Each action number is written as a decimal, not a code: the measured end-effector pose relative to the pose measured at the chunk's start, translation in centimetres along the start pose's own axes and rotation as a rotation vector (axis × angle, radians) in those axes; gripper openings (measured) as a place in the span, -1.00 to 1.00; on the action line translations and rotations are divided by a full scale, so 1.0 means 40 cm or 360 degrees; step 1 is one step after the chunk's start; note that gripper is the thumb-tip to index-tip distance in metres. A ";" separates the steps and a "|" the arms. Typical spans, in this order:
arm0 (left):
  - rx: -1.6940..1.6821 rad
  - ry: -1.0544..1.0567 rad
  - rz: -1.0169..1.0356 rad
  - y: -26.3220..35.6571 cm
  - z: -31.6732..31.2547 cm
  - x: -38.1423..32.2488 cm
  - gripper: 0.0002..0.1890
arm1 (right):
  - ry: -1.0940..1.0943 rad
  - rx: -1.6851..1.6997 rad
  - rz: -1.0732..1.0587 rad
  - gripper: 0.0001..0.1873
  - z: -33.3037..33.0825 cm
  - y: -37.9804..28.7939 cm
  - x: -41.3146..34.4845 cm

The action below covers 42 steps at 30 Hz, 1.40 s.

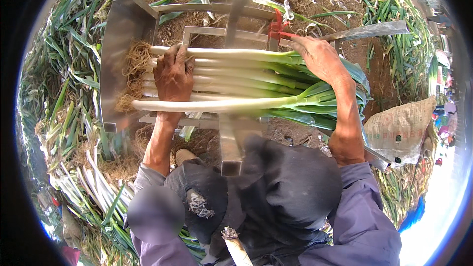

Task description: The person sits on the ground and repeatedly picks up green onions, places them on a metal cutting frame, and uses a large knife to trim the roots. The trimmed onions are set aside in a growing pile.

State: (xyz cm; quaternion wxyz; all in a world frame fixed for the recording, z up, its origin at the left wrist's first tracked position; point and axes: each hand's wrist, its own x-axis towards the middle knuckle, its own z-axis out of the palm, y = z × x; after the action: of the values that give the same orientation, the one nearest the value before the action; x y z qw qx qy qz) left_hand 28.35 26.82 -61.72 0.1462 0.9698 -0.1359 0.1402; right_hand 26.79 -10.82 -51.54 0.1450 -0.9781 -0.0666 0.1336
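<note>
Several long Welsh onions (pixel 236 75) lie side by side across a metal frame (pixel 231 144), white stalks in the middle and green leaves to the right. Their brown roots (pixel 138 61) lie against the upright metal end plate (pixel 112 62) on the left. Near the root ends, my left hand (pixel 173 74) is over the white stalks, its fingers curled round the far edge. One separate onion stalk (pixel 218 104) passes across my left wrist. My right hand (pixel 321 59) grips the row's far edge where the stalks turn green; its fingertips are partly hidden beside a red strip (pixel 278 29).
Heaps of onion leaves (pixel 74 37) cover the ground at left, and more leaves (pixel 399 44) lie at far right. White-stalked onions (pixel 96 184) lie at lower left. A printed woven sack (pixel 397 131) is at right. A metal bar (pixel 369 30) juts rightward. A lit cigarette (pixel 236 247) shows below.
</note>
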 end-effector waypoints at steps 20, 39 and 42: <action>0.0054 0.0036 0.0025 -0.001 0.002 -0.001 -0.51 | 0.0173 0.0398 -0.0182 -0.53 0.116 0.048 0.015; 0.0069 0.0048 0.0031 -0.007 0.016 -0.006 -0.48 | 0.0014 0.0100 -0.0242 -0.58 0.082 0.039 0.038; -0.0064 -0.0017 -0.0016 -0.011 0.014 -0.006 -0.51 | -0.0261 0.0007 -0.0108 -0.54 0.044 0.005 0.061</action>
State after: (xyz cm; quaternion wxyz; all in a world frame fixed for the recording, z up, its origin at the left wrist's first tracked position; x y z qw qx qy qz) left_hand 28.39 27.12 -62.41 0.1656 0.9681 -0.1348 0.1314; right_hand 28.66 -10.14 -53.81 0.1455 -0.9608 -0.1109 0.2084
